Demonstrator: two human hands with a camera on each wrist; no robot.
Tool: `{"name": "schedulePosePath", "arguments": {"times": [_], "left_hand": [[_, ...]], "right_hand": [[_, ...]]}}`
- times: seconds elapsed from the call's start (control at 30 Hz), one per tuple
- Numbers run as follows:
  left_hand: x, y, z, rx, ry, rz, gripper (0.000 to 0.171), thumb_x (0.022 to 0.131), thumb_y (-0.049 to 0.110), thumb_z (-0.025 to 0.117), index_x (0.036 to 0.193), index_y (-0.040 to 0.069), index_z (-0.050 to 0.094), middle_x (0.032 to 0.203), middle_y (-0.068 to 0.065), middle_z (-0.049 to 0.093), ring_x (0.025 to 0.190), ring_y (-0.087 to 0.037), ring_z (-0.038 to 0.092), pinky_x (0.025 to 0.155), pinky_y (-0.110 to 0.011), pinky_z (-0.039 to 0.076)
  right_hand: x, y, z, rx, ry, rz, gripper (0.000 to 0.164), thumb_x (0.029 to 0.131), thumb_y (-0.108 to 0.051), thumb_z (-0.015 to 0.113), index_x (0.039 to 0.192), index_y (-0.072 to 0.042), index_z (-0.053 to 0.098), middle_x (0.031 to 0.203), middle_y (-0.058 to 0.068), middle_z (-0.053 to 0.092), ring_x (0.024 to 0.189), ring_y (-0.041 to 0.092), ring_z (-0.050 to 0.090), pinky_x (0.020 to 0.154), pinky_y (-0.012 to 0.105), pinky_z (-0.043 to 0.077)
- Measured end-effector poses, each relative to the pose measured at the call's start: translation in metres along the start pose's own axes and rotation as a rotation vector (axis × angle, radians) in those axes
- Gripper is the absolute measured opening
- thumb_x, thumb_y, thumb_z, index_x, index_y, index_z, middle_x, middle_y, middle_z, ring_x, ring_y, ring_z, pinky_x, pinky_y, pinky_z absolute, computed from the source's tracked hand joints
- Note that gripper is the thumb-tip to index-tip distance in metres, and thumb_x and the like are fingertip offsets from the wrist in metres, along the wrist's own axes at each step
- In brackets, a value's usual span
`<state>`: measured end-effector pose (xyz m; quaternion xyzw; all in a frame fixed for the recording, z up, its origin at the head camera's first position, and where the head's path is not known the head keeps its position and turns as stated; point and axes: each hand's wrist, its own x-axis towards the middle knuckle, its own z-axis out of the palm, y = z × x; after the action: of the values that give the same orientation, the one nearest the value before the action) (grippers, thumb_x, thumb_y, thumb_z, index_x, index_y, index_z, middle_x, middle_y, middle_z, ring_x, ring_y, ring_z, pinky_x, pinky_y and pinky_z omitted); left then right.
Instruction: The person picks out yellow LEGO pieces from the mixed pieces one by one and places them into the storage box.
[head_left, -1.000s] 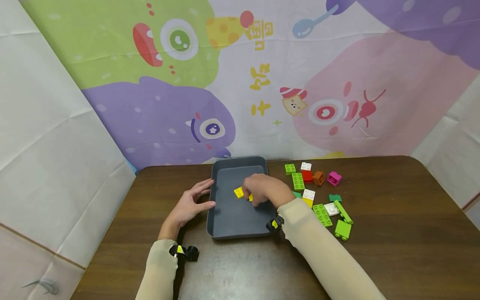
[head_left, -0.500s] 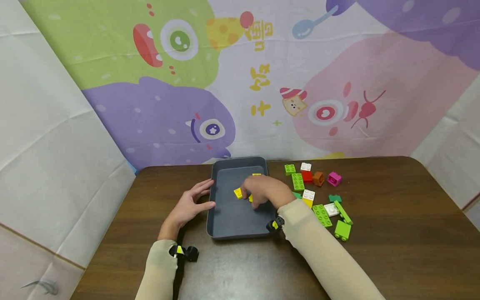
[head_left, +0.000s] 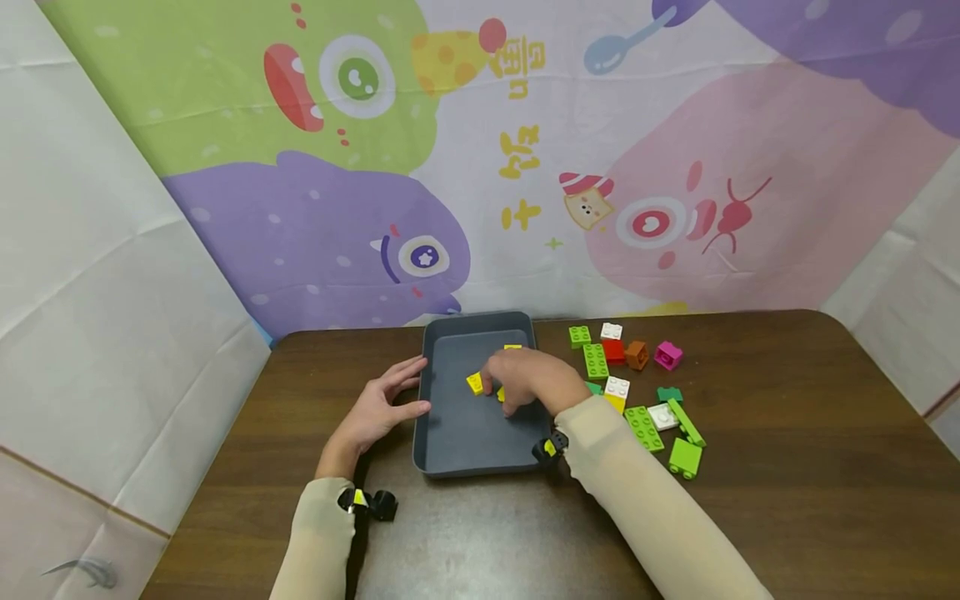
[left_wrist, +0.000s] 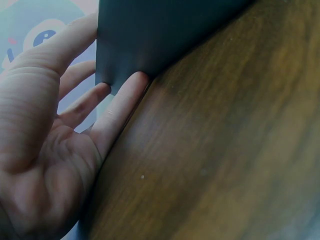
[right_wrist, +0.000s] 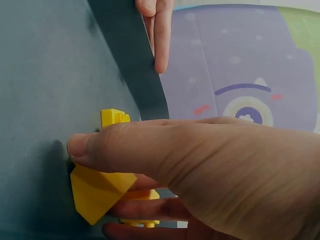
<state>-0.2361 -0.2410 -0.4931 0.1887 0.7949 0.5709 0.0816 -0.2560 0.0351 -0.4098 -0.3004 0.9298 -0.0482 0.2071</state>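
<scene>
A dark grey tray (head_left: 457, 446) stands on the table, and my right hand (head_left: 532, 377) reaches down into it. In the right wrist view that hand's thumb and fingers pinch a yellow toy building brick (right_wrist: 97, 195), partly covered by the thumb. Another yellow brick (head_left: 475, 383) lies in the tray just left of the fingertips. Beyond the hand shows the edge of a third yellow brick (head_left: 513, 347). My left hand (head_left: 377, 414) touches the tray's left wall from outside, its fingers extended; the left wrist view shows fingertips against the wall (left_wrist: 135, 40).
Right of the tray lie loose bricks: several green ones (head_left: 643, 429), a red one (head_left: 613, 352), a brown one (head_left: 637, 356), a magenta one (head_left: 669, 356) and white ones (head_left: 618, 388). A printed cloth (head_left: 525, 275) hangs behind the table (head_left: 787, 467).
My right hand's fingers have loosened and shifted slightly left since one second ago, uncovering the far yellow brick. The left hand stays against the tray.
</scene>
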Motion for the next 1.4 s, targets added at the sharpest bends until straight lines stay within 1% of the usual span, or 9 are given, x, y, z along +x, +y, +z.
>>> {"name": "schedulePosePath", "arguments": {"times": [0.2, 0.4, 0.53, 0.7, 0.9, 1.17, 1.3, 1.4], "left_hand": [[0.001, 0.001, 0.0, 0.008, 0.0, 0.006, 0.074, 0.088, 0.014, 0.077, 0.153, 0.011, 0.043, 0.163, -0.01, 0.033, 0.139, -0.041, 0.043, 0.116, -0.063, 0.033], [0.002, 0.0, 0.0, 0.009, 0.0, 0.003, 0.074, 0.088, 0.015, 0.077, 0.153, 0.013, 0.043, 0.163, -0.01, 0.033, 0.139, -0.04, 0.043, 0.116, -0.063, 0.034], [0.001, 0.0, 0.0, 0.012, 0.003, 0.008, 0.074, 0.088, 0.015, 0.077, 0.153, 0.012, 0.043, 0.163, -0.01, 0.033, 0.139, -0.041, 0.043, 0.115, -0.063, 0.034], [0.0, 0.0, 0.0, 0.002, 0.002, -0.004, 0.074, 0.088, 0.015, 0.077, 0.153, 0.011, 0.042, 0.162, -0.009, 0.033, 0.14, -0.04, 0.042, 0.116, -0.062, 0.034], [0.0, -0.002, -0.001, -0.002, 0.005, 0.005, 0.074, 0.088, 0.012, 0.077, 0.153, 0.009, 0.042, 0.163, -0.01, 0.033, 0.14, -0.041, 0.041, 0.115, -0.063, 0.034], [0.0, -0.002, 0.0, -0.007, 0.011, 0.001, 0.074, 0.087, 0.013, 0.077, 0.153, 0.01, 0.042, 0.162, -0.008, 0.034, 0.139, -0.04, 0.042, 0.116, -0.063, 0.033], [-0.001, -0.002, -0.001, 0.003, 0.015, -0.012, 0.075, 0.087, 0.015, 0.078, 0.153, 0.012, 0.043, 0.162, -0.006, 0.034, 0.139, -0.039, 0.043, 0.116, -0.062, 0.033], [0.0, -0.002, -0.001, 0.003, 0.009, -0.009, 0.075, 0.087, 0.017, 0.078, 0.153, 0.012, 0.043, 0.162, -0.005, 0.034, 0.14, -0.038, 0.043, 0.116, -0.062, 0.033]], "right_hand": [[-0.001, 0.001, -0.003, 0.022, -0.013, 0.005, 0.041, 0.081, -0.018, 0.083, 0.12, -0.02, 0.072, 0.128, 0.004, 0.065, 0.101, 0.022, 0.054, 0.092, 0.039, 0.054], [-0.007, 0.0, -0.013, 0.025, -0.018, 0.016, 0.045, 0.08, -0.02, 0.084, 0.123, -0.019, 0.071, 0.128, 0.005, 0.067, 0.099, 0.021, 0.056, 0.087, 0.038, 0.056], [-0.011, -0.002, -0.02, 0.013, -0.025, 0.029, 0.048, 0.081, -0.021, 0.083, 0.127, -0.019, 0.069, 0.129, 0.007, 0.066, 0.099, 0.021, 0.058, 0.087, 0.038, 0.057], [-0.013, -0.005, -0.026, 0.002, -0.035, 0.025, 0.047, 0.082, -0.022, 0.083, 0.127, -0.019, 0.069, 0.131, 0.007, 0.066, 0.102, 0.021, 0.058, 0.09, 0.039, 0.056], [-0.014, -0.008, -0.032, 0.0, -0.034, 0.02, 0.045, 0.084, -0.021, 0.081, 0.128, -0.019, 0.069, 0.133, 0.006, 0.065, 0.104, 0.021, 0.058, 0.091, 0.04, 0.057], [-0.015, -0.006, -0.032, 0.005, -0.025, 0.005, 0.044, 0.086, -0.023, 0.08, 0.128, -0.019, 0.068, 0.133, 0.006, 0.065, 0.107, 0.023, 0.057, 0.094, 0.042, 0.055], [-0.02, -0.004, -0.03, 0.026, -0.014, -0.009, 0.043, 0.086, -0.023, 0.079, 0.128, -0.019, 0.068, 0.13, 0.006, 0.066, 0.105, 0.023, 0.057, 0.094, 0.043, 0.054], [-0.024, -0.002, -0.029, 0.041, -0.003, -0.007, 0.043, 0.086, -0.023, 0.079, 0.127, -0.019, 0.068, 0.127, 0.008, 0.066, 0.103, 0.023, 0.056, 0.093, 0.044, 0.054]]}}
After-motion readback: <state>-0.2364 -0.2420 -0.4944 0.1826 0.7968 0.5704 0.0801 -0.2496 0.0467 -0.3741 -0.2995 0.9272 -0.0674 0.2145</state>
